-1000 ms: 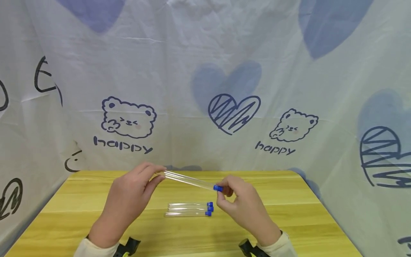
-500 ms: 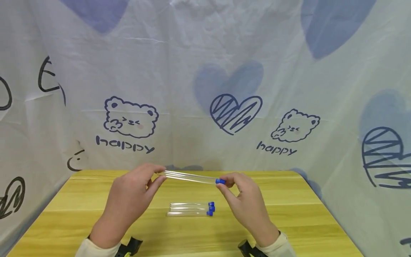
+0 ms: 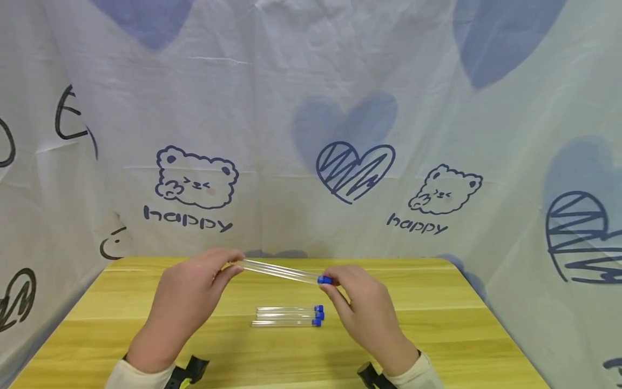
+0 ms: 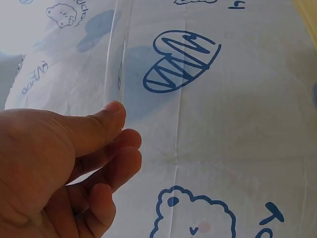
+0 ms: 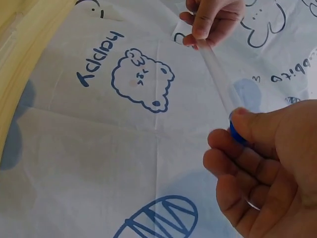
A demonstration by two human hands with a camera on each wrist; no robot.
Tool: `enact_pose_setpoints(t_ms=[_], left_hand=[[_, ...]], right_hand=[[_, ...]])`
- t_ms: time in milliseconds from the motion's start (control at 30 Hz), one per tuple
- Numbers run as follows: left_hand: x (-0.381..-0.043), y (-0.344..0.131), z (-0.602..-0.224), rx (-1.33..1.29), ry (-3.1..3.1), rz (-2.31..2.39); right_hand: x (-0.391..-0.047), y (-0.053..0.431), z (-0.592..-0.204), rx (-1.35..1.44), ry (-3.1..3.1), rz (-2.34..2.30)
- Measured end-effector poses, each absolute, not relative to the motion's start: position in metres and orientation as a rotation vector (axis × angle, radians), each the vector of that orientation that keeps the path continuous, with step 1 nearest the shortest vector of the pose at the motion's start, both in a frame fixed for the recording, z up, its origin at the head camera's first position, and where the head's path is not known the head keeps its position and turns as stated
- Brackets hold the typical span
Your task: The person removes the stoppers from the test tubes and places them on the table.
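"What sits at the left of the frame?"

"My left hand (image 3: pixel 187 294), lower left of centre, pinching the plain end of a clear tube (image 3: pixel 280 271) between thumb and fingers. The tube looks thin, so I'd judge a light, even squeeze is best there."

"And the tube itself?"

"It's raised above the counter (image 3: pixel 437 302), crossing the lower middle of the frame and sloping gently down to the right. Below it, three capped tubes (image 3: pixel 291 316) lie side by side, blue ends to the right. I should hold my wrists well above them, since a knock could set them rolling."

"What about the right?"

"Just right of centre, my right hand (image 3: pixel 366 308) grips the tube's blue cap (image 3: pixel 324 280), thumb and fingers closed on it."

"Any trick to it?"

"I'd line both ends up and let neither side pull crosswise; bending is probably the main risk."
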State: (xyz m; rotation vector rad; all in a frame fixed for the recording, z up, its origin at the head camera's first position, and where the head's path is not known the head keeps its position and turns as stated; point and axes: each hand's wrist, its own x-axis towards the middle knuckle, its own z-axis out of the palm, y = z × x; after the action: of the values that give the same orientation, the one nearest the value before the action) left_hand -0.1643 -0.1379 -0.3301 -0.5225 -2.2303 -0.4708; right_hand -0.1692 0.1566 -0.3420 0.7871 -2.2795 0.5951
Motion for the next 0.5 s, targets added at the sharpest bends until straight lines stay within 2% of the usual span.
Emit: enact_pose_setpoints(t_ms=[133, 367, 500], left_hand=[[-0.1647, -0.1392, -0.3302, -0.540, -2.236, -0.455], [-0.1642, -0.1402, -0.3292, -0.522, -2.232, -0.436], [-0.1644, -0.1405, -0.3290, -0.522, -2.230, -0.455]], right_hand=[[-0.1715, 0.1607, -0.3424, 0.786, -2.277, 0.626], [-0.1740, 0.1655, -0.3394, 0.585, -2.332, 0.706], [-0.1744, 0.1650, -0.3373, 0.596, -2.404, 0.717]])
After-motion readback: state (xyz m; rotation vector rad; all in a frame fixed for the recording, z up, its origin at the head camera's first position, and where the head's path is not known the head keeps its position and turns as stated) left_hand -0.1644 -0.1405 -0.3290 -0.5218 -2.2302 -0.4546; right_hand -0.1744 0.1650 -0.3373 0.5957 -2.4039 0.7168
